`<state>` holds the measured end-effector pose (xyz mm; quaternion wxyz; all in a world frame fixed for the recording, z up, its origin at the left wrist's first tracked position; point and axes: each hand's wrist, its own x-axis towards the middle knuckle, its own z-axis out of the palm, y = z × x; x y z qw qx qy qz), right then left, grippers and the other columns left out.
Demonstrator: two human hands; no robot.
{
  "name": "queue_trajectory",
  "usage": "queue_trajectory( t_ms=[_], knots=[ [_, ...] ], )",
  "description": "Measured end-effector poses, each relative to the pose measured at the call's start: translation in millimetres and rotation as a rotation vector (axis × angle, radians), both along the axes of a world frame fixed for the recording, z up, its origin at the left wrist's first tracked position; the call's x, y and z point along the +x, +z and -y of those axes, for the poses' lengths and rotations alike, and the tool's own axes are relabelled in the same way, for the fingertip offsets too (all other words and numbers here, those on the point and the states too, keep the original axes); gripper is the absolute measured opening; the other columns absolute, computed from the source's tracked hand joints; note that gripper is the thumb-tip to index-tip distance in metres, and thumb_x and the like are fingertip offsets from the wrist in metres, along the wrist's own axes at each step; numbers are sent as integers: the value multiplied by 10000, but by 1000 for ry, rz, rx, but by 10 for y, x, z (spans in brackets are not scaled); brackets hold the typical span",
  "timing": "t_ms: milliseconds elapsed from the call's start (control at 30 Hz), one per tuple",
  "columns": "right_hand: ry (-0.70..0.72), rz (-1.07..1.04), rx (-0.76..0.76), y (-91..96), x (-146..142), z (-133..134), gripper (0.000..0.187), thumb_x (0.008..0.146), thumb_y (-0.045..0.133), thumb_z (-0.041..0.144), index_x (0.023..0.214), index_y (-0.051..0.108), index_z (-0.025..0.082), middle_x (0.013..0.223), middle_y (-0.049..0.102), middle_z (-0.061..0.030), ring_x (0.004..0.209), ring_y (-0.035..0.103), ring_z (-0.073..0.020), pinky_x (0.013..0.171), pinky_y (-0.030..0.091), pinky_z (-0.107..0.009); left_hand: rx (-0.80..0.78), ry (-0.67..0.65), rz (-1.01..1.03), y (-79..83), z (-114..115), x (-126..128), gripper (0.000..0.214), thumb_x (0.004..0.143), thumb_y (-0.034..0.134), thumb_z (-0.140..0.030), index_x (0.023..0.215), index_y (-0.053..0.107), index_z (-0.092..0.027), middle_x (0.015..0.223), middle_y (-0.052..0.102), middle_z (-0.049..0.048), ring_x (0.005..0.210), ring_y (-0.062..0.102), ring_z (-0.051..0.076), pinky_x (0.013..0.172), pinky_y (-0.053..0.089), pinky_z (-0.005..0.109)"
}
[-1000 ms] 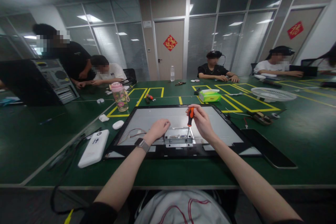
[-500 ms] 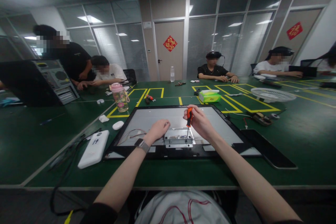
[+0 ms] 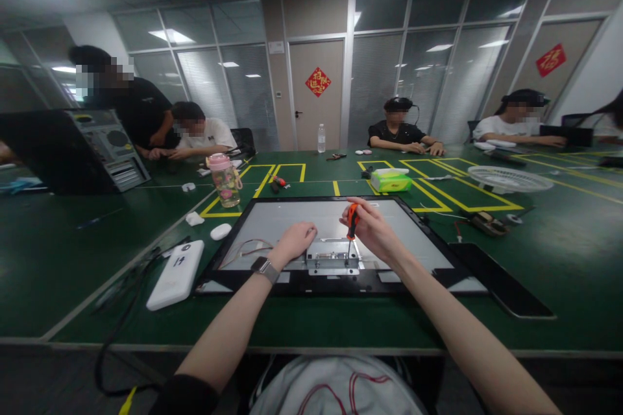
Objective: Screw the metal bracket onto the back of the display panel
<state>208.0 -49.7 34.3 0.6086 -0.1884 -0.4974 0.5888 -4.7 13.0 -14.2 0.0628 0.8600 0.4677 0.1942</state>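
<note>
A flat monitor panel (image 3: pixel 272 220) with a black frame lies face down on the green table in front of me. A small metal bracket (image 3: pixel 332 258) sits at its near middle. My right hand (image 3: pixel 372 230) is closed round an orange-handled screwdriver (image 3: pixel 352 218), held upright with its tip down on the bracket. My left hand (image 3: pixel 294 240), a watch on its wrist, rests curled on the panel just left of the bracket, fingers together, nothing seen in it.
A white power bank (image 3: pixel 175 274) with a black cable lies left of the panel, a dark flat piece (image 3: pixel 501 282) to its right. Beyond are a pink-lidded bottle (image 3: pixel 226 179), a green tissue pack (image 3: pixel 390 180), a white fan grille (image 3: pixel 507 177) and a computer case (image 3: pixel 107 149). Several people sit around the table.
My right hand and the screwdriver have shifted slightly and turned a little on the bracket. The left hand has stayed put. The view has drifted a little.
</note>
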Motion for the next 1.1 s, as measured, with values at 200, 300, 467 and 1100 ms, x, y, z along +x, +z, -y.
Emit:
queue_trajectory(
  t_ms=[200,300,467,1100],
  knots=[
    [-4,-19,17,31,-30,12,210,777,702,448,866,670,261,808,608,12,761,557,-121,821,468,-288,-4,0,3,5,4,-7,302,934,381,-272,974,665,-176,996,691,82,945,623,207,860,460,289],
    [-74,5,44,40,-20,20,203,704,774,416,777,671,257,863,588,19,798,538,-122,887,462,-309,-8,6,1,16,16,-6,302,935,381,-275,980,662,-177,999,691,79,946,621,207,860,458,289],
    [-79,52,30,4,5,8,231,703,774,394,885,697,274,778,600,16,784,554,-143,879,455,-337,-9,11,-5,28,29,-3,303,936,378,-275,974,662,-175,979,689,80,928,621,213,856,461,303],
    [-25,69,19,-29,-27,10,303,730,755,391,1003,680,283,800,610,18,781,564,-133,863,459,-322,-14,3,-5,3,3,-3,287,932,386,-260,977,656,-173,1004,686,85,953,618,213,874,458,309]
  ],
)
